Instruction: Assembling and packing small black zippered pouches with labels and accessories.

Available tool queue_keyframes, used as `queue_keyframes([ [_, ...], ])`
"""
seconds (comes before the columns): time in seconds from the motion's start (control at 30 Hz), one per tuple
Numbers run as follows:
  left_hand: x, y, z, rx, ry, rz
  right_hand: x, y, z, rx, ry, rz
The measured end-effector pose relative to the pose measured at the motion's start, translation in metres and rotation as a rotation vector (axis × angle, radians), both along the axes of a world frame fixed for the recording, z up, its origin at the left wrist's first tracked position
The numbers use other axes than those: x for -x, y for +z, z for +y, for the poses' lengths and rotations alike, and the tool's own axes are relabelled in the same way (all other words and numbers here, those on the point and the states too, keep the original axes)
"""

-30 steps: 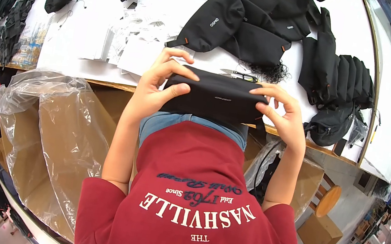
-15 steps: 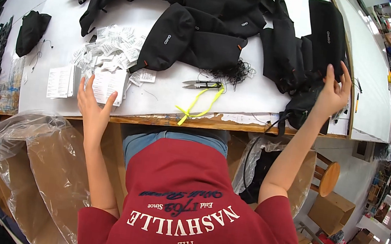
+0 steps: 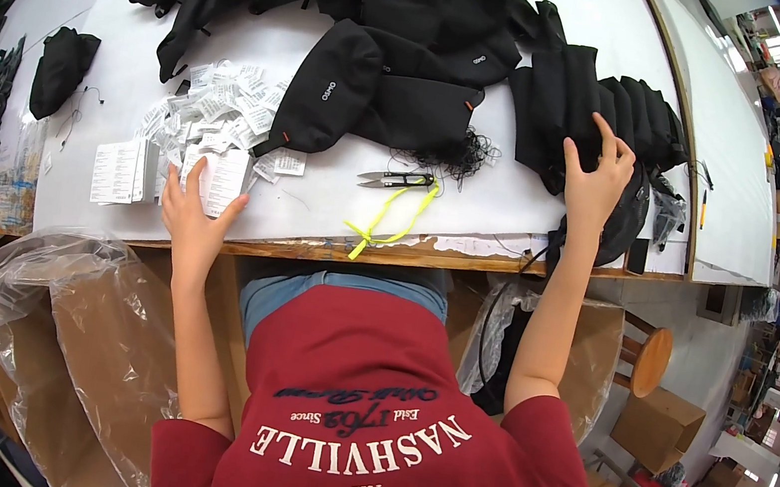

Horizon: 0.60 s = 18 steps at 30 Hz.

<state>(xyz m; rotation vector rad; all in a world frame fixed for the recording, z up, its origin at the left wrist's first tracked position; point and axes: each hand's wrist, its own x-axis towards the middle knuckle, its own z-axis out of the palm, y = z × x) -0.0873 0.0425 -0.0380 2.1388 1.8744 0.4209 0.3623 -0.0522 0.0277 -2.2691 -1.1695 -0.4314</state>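
My left hand (image 3: 195, 220) is spread open, its fingertips on a stack of white printed cards (image 3: 218, 180). Beside that stack stands a second stack of white cards (image 3: 121, 171), and behind them lies a heap of small white labels (image 3: 229, 104). Over at the right, my right hand (image 3: 597, 182) has its fingers apart, close in front of a row of black fabric pouches (image 3: 557, 102); whether the fingertips touch them I cannot tell. Between my hands lie black-handled thread snips (image 3: 397, 180) with a neon-yellow cord (image 3: 400, 222) tied on.
More black pouches (image 3: 401, 3) are piled at the back of the white table (image 3: 475, 211). A tangle of black thread (image 3: 468, 159) lies behind the snips. One pouch (image 3: 62, 74) sits apart at far left. Plastic-lined cardboard boxes (image 3: 93, 340) stand below the table's front edge.
The black pouch that stood upright by my right hand now lies down among the row. My right hand has moved left and lower. My left hand stays at the cards.
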Motion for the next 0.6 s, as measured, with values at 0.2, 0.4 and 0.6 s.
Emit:
queue_keyframes([
  [0.2, 0.003, -0.006, 0.0, -0.014, -0.006, -0.055, 0.043, 0.009, -0.008, -0.188, 0.24, 0.452],
  [0.4, 0.0, 0.011, 0.0, -0.04, -0.012, -0.055, 0.063, -0.043, -0.006, 0.301, 0.273, 0.549],
  [0.6, -0.008, 0.025, -0.006, -0.095, 0.005, -0.217, 0.053, -0.082, 0.003, 0.254, 0.131, 0.511],
])
